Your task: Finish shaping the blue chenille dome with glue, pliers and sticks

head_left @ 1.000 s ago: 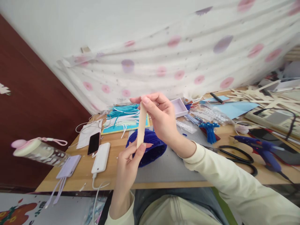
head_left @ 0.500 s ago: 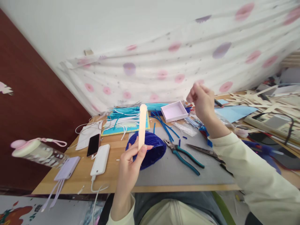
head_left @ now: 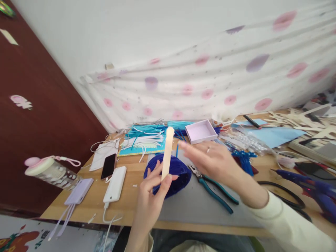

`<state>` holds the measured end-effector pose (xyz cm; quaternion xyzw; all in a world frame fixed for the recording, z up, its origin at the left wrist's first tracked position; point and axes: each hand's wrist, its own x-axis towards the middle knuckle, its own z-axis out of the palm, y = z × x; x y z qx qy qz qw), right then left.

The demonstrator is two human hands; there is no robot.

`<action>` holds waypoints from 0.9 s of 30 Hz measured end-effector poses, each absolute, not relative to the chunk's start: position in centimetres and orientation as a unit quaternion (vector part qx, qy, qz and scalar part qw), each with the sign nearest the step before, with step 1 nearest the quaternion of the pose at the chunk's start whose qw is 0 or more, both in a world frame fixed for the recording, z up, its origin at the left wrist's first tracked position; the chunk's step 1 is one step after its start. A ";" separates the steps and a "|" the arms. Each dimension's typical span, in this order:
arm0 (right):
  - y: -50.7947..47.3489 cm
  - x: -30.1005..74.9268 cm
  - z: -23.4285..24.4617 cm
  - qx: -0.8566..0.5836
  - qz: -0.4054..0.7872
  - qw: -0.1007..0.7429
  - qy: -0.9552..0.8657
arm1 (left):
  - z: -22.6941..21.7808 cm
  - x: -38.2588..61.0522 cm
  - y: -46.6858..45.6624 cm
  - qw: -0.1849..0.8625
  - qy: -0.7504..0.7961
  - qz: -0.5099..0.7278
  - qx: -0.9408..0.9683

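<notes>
My left hand [head_left: 153, 190] pinches the lower end of a flat wooden craft stick [head_left: 167, 152] with a rounded tip, holding it nearly upright. Behind those fingers, a dark blue hollow piece [head_left: 181, 175], bowl-like and ribbed, rests on the grey mat [head_left: 189, 213]. My right hand [head_left: 215, 161], slightly blurred, stretches its fingers out to the right of the stick, apart from it and holding nothing. Below that hand lie pliers [head_left: 215, 192] with teal handles, their jaws toward the blue piece.
Behind are turquoise and white pipe cleaners [head_left: 144, 134] and a pale lilac tray [head_left: 201, 131]. A blue glue gun [head_left: 309, 189] lies right, near wooden strips [head_left: 301, 119]. To the left are a phone [head_left: 109, 166], a white power bank [head_left: 115, 183] and a bottle [head_left: 54, 171].
My right hand has come down and left from above the back of the table, its fingers uncurling toward the stick. My left hand still holds the stick; the camera view has shifted slightly.
</notes>
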<state>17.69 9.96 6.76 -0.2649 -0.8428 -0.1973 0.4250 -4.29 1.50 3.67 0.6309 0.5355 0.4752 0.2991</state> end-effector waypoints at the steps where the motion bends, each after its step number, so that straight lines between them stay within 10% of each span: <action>1: 9.5 16.8 6.8 -0.232 -0.219 0.411 -0.854 | 3.6 -4.2 1.4 0.291 0.536 0.475 0.634; 9: 10.6 14.7 6.2 -0.188 -0.180 0.493 -0.830 | 3.0 -4.7 1.1 0.292 0.519 0.439 0.673; 18: 4.6 16.2 2.6 -0.354 0.232 0.728 -0.539 | 3.8 -4.8 1.1 0.275 0.568 0.411 0.658; 27: 1.0 13.1 -1.7 -0.407 0.393 0.719 -0.403 | 3.2 -5.1 1.9 0.147 0.546 0.390 0.727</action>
